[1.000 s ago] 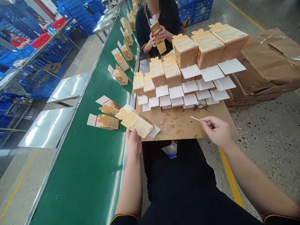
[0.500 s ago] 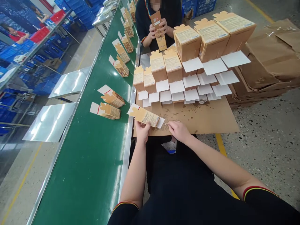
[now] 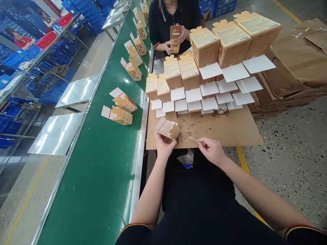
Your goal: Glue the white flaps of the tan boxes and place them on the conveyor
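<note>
My left hand (image 3: 164, 147) is closed around a tan printed carton (image 3: 169, 129) standing on the brown cardboard sheet, its white flap with a red strip and its notched tabs raised at the top. To the right, my right hand (image 3: 209, 148) pinches a thin pale stick (image 3: 193, 139), possibly a cotton swab; its tip points left, apart from the carton. Just beyond, several like cartons (image 3: 188, 69) lie stacked in rows, white flaps (image 3: 193, 95) sticking out toward me.
A green conveyor belt (image 3: 102, 173) with a metal edge runs along my left, carrying several open cartons (image 3: 122, 115). Across the stack a co-worker (image 3: 176, 17) holds another carton (image 3: 175, 40). Brown wrapped bundles (image 3: 296, 71) lie at the right. The cardboard sheet (image 3: 224, 131) has dark stains.
My left hand has turned the carton from lying to upright, its top toward me. My right hand has drawn the stick back to the right. The co-worker has lowered their carton.
</note>
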Motion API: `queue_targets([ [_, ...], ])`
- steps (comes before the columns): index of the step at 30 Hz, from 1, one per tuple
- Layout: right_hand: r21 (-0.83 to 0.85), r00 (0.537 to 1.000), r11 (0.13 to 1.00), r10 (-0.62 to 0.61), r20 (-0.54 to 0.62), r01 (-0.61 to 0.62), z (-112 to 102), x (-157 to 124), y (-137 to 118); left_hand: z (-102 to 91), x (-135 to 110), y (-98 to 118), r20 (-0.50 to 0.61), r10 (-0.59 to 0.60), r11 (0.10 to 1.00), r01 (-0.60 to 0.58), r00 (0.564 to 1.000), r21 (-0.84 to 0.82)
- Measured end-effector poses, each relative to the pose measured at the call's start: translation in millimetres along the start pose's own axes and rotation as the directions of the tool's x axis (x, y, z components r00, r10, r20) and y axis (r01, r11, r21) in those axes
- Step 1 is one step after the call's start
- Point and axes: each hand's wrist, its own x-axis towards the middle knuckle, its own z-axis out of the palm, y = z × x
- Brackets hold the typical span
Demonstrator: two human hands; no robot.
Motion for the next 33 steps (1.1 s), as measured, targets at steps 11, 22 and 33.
queue_targets([
  [11, 0.091, 0.986, 0.989, 0.123, -0.116, -0.113, -16.5, -10.1, -7.1, -56.7, 8.4, 5.8, -0.196, -0.01, 0.996, 0.026, 0.981, 0.08],
  [22, 0.109, 0.946, 0.975, 0.215, -0.243, -0.194, -43.8, 4.4, 10.9, -206.1, 11.9, -11.3, -0.568, 0.048, 0.928, 0.174, 0.821, 0.33],
  [33, 0.069, 0.918, 0.972, 0.236, -0.318, -0.226, -62.0, -4.8, 18.9, -63.9, 110.0, 36.8, -0.284, -0.024, 0.997, 0.042, 0.959, 0.058],
])
